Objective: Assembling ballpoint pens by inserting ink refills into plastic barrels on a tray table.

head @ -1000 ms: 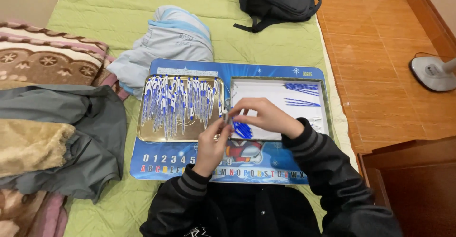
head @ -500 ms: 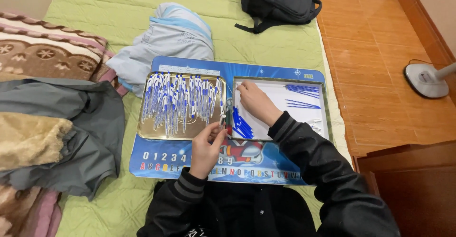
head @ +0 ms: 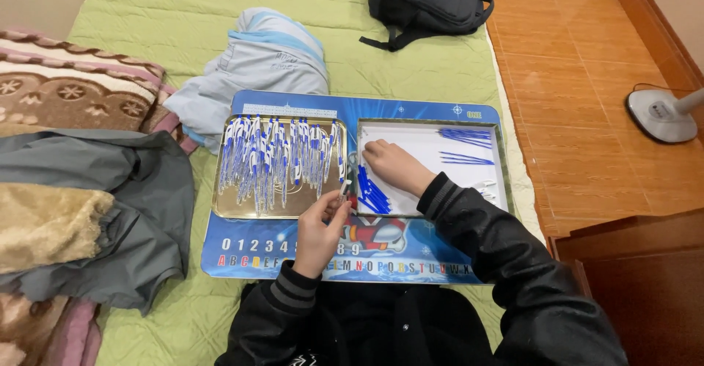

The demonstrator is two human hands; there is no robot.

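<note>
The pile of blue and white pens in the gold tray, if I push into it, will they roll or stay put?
The pens look slim and round, so loose ones would probably roll or slide. The gold tray has a raised rim, which likely keeps them in. They seem light and stiff; the left hand pinches one easily.

A blue printed board (head: 411,252) is lying flat on the green bed cover, rectangular with rounded corners. A row of white digits and a row of many-coloured letters are running along its near edge, with a red and white cartoon figure (head: 374,234) showing between them. A pale strip label (head: 282,109) is sitting along its far left edge. No packages or screens are showing.
</note>
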